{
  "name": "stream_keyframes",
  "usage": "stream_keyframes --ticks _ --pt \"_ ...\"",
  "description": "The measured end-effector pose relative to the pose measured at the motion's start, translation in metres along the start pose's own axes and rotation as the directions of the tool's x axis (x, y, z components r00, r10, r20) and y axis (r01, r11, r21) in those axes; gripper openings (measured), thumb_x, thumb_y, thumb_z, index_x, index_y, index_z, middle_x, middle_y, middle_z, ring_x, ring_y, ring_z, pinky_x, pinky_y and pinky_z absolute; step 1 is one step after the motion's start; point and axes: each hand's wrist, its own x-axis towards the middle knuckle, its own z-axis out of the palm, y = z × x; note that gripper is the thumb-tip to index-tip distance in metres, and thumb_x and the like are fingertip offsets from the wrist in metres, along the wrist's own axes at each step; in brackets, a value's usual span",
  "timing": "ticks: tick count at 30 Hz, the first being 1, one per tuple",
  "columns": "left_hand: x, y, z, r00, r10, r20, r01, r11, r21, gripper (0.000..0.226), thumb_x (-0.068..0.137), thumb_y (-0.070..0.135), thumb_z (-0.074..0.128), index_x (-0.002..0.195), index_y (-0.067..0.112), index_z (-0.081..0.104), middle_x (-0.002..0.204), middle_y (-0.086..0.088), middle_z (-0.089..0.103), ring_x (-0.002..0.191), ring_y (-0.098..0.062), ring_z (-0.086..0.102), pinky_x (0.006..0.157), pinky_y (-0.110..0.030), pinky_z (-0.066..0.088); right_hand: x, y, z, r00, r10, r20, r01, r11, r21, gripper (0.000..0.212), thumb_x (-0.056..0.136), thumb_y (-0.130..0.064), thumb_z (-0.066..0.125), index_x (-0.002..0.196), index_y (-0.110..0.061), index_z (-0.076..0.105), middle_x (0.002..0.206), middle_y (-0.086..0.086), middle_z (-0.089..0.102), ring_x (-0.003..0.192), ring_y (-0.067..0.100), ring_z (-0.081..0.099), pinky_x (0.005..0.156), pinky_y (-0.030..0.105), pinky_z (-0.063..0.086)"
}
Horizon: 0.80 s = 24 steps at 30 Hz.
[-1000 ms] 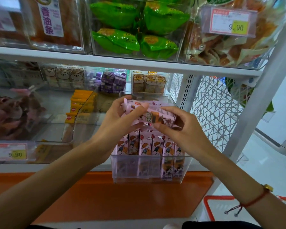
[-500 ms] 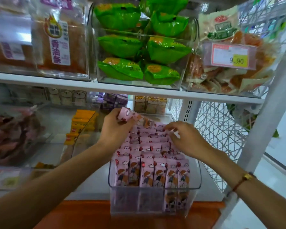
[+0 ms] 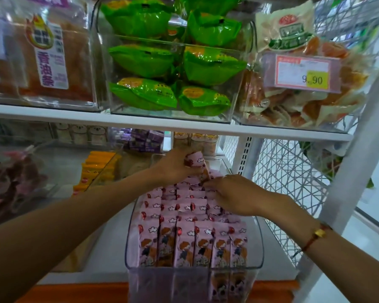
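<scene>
**Two hands at the back of the bin**

The left hand (image 3: 175, 168) grasps one pink packet (image 3: 196, 160), with fingers and thumb curled around it. This packet is tilted and is just above the far end of the clear bin (image 3: 260, 256), over the last rows. The right hand (image 3: 234, 196) lies palm down on the packets (image 3: 184, 206) in the back half of the bin, and its fingertips are close to the held packet. Its fingers are bent, but I cannot tell if they pinch something or only press on the tops.

The bin stands on the lower shelf (image 3: 114, 254), with its front past the shelf edge. It is full of upright pink packets in tight rows. A red bracelet (image 3: 315, 236) is on the right wrist. To the left of the bin are orange packs (image 3: 96, 169). On the upper shelf (image 3: 140, 122) there is a clear box of green bags (image 3: 173, 62), and to the right of it a price tag (image 3: 302, 72) reads 9.90. A white wire mesh (image 3: 289, 171) closes the right side.
</scene>
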Motion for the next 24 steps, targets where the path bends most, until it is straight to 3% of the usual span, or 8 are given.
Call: stream_keyframes --ticks 3,7,9,11,13,15,18,24 --pt "0.013 0.004 0.006 0.993 0.044 0.107 -0.056 0.993 0.107 0.028 0.086 0.019 0.07 0.112 0.013 0.063 0.105 0.001 0.065 0.101 -0.018 0.061 0.089 -0.027 0.048 -0.016 -0.005 -0.004 0.998 0.003 -0.055 0.002 0.996 0.088 0.039 0.097 -0.016 0.039 0.135 -0.018 0.051 0.13 0.008 0.057 0.114 0.027 0.054 0.091 0.032 0.045" --pt "0.027 0.001 0.023 0.996 0.04 0.08 -0.058 0.969 0.24 0.04 0.081 0.026 0.075 0.116 0.011 0.063 0.102 0.005 0.058 0.098 -0.016 0.056 0.074 -0.012 0.037 -0.052 -0.029 0.012 0.962 -0.018 -0.271 0.028 0.999 0.033 0.024 0.094 -0.02 0.044 0.11 -0.019 0.063 0.111 0.001 0.063 0.104 0.018 0.055 0.094 0.033 0.044" --pt "0.027 -0.007 0.032 0.998 -0.022 0.052 0.009 0.969 0.245 0.053 0.077 0.029 0.078 0.121 0.012 0.056 0.116 0.0 0.058 0.099 -0.015 0.055 0.081 -0.021 0.04 -0.071 -0.045 0.024 0.944 -0.013 -0.329 0.031 0.998 0.049 0.028 0.095 -0.029 0.044 0.117 -0.024 0.06 0.116 -0.003 0.063 0.108 0.013 0.054 0.103 0.028 0.037" --pt "0.024 -0.012 0.037 0.996 -0.048 0.077 0.023 0.954 0.298 0.045 0.081 0.033 0.073 0.117 0.012 0.057 0.117 -0.003 0.061 0.097 -0.016 0.057 0.083 -0.026 0.043 -0.082 -0.053 0.034 0.933 0.015 -0.359 0.011 0.998 0.069 0.036 0.095 -0.038 0.04 0.125 -0.027 0.057 0.121 -0.005 0.063 0.111 0.012 0.056 0.102 0.028 0.031" --pt "0.021 -0.013 0.036 0.978 -0.063 0.198 -0.021 0.917 0.398 0.025 0.093 0.034 0.057 0.104 0.013 0.064 0.11 -0.005 0.065 0.097 -0.021 0.059 0.089 -0.032 0.046 -0.085 -0.053 0.036 0.924 0.024 -0.382 -0.003 0.998 0.056 0.038 0.096 -0.04 0.037 0.126 -0.028 0.057 0.121 -0.006 0.064 0.111 0.01 0.057 0.102 0.031 0.033" --pt "0.019 -0.007 0.032 0.953 -0.101 0.284 -0.044 0.887 0.461 0.027 0.1 0.032 0.042 0.095 0.016 0.064 0.105 -0.003 0.061 0.104 -0.027 0.059 0.095 -0.041 0.045 -0.083 -0.052 0.037 0.934 0.017 -0.357 0.003 0.999 0.055 0.039 0.097 -0.04 0.032 0.127 -0.029 0.056 0.124 -0.008 0.062 0.113 0.01 0.054 0.104 0.032 0.03" --pt "0.02 0.0 0.03 0.974 -0.043 0.222 -0.069 0.879 0.471 0.028 0.097 0.03 0.049 0.117 0.018 0.064 0.124 -0.005 0.061 0.113 -0.024 0.055 0.096 -0.034 0.042 -0.081 -0.051 0.042 0.924 0.012 -0.381 0.013 0.998 0.062 0.043 0.096 -0.041 0.027 0.124 -0.029 0.057 0.122 -0.009 0.062 0.111 0.009 0.054 0.103 0.032 0.03" --pt "0.014 0.003 0.036 0.983 -0.031 0.18 -0.065 0.861 0.504 0.024 0.091 0.033 0.06 0.103 0.015 0.07 0.11 -0.002 0.068 0.09 -0.013 0.056 0.08 -0.027 0.042 -0.08 -0.052 0.043 0.91 0.014 -0.414 0.008 0.999 0.053 0.047 0.094 -0.043 0.022 0.12 -0.031 0.059 0.117 -0.011 0.064 0.106 0.008 0.057 0.101 0.032 0.035"
